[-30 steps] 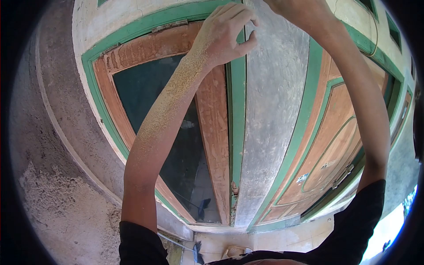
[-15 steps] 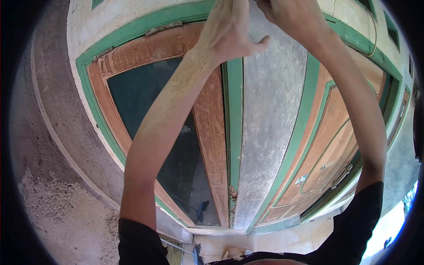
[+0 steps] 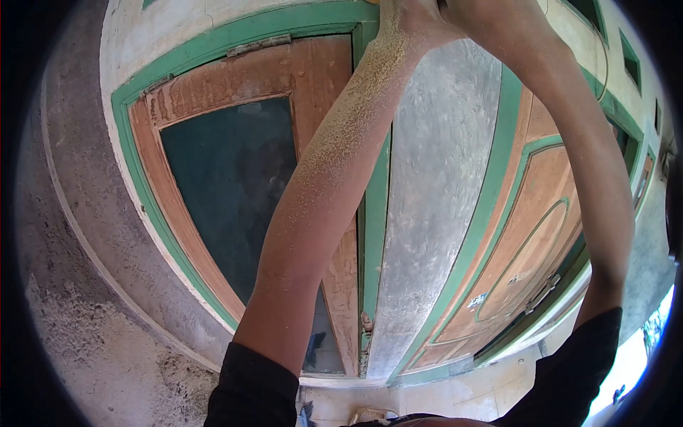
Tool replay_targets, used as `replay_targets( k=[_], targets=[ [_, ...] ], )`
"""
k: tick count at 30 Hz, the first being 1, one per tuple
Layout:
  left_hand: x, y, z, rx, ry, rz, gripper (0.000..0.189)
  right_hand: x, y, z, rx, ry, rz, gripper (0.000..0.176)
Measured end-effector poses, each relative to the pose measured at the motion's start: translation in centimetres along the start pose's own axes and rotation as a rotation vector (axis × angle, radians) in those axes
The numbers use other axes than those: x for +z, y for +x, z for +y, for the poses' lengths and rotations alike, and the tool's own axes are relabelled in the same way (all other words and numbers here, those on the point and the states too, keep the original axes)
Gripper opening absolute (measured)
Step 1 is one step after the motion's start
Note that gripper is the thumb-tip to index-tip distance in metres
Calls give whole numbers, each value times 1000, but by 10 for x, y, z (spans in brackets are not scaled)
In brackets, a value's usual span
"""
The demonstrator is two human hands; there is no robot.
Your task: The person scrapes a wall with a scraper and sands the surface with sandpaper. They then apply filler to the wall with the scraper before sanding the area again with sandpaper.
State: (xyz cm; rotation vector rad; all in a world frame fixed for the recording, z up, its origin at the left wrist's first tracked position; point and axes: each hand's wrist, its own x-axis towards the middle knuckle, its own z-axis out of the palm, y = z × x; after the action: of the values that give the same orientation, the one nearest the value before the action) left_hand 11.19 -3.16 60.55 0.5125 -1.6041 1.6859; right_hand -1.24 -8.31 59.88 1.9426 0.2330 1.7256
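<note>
Both arms outstretched to the far edge. Left hand (image 3: 416, 18) just left of right hand (image 3: 487, 16), both cut off by the edge; cannot tell whether touching or merely overlapping in view. Fingers out of sight: cannot tell whether spread, pressed together or pinching anything. Small orange patch (image 3: 373, 1) at the far edge, beside left hand; too little for naming. Nearest otherwise: green frame (image 3: 313, 20), far side, partly behind left wrist, and grey panel (image 3: 441, 171), on the near side of both hands, between window (image 3: 228, 164) at left and door (image 3: 526, 242) at right. Pale dust (image 3: 348, 114) on left forearm, thickest toward the wrist.

Judged good practice at such reach: keep wrists steady and close, bear evenly with both hands, step nearer rather than overstretch, shield eyes from grit, brush forearm clean at each pause.
</note>
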Motion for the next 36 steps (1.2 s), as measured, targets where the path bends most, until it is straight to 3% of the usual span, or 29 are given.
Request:
replay_targets(
  k=[5,7,10,15,18,24,26,28,30,31,33,36],
  targets=[
    [1,-3,-9,92,-89,63,68,1,-5,-7,31,-26,-66,12],
    [-1,-3,-11,108,-156,74,68,4,-7,-10,-59,-121,52,12],
    [0,-11,-9,91,-159,84,68,3,5,-7,-29,-90,109,12],
    [-5,-10,-2,83,-165,57,68,16,-2,-10,-4,-41,110,15],
    [-4,-4,-2,98,-175,34,68,24,9,-5,-60,28,265,14],
    [-14,-2,-4,99,-190,-13,68,2,0,-18,16,78,65,13],
    [-15,-1,-4,95,-194,9,68,-1,2,-20,81,-29,-83,17],
    [-12,-1,-2,89,-198,28,68,3,-2,-12,16,-26,-33,18],
    [-8,-4,2,10,-288,45,68,-2,-5,-17,-49,-22,15,19],
    [-12,-2,6,9,-288,46,68,-17,-6,-28,18,-1,-48,19],
    [-18,-1,10,-204,-362,-24,67,-22,-1,-38,84,18,-112,19],
    [-18,0,10,-167,-317,-30,66,-16,5,-33,-36,-65,226,19]
  ],
)
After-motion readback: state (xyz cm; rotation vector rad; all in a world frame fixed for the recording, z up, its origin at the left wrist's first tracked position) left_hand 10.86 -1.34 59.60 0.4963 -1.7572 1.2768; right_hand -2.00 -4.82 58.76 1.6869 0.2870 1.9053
